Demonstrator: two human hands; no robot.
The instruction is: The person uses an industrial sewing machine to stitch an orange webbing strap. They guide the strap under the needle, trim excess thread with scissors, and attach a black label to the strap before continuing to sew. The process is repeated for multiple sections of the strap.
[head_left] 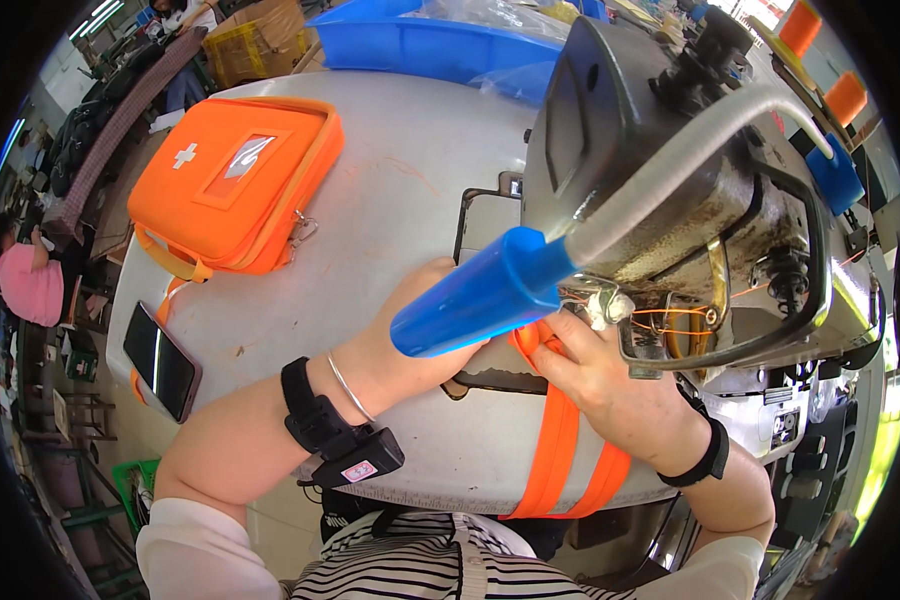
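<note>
My left hand (400, 325) reaches under the sewing machine (610, 120); the blue lamp head (475, 295) on its pale flexible neck hides most of its fingers. My right hand (610, 390) is at the needle area, fingers bent and closed on an orange strap (560, 450). The strap drapes from there over the table's front edge in two bands. Orange thread runs through the machine's metal parts. A bracelet and a black band with a device are on my left wrist, a black band on my right.
An orange zipped case (200, 180) and a phone (160, 360) lie on the grey table (400, 150) at left. A blue tray (390, 50) sits at the back. Orange thread spools (800, 25) stand upper right. A person in pink (30, 270) sits at far left, another stands farther back.
</note>
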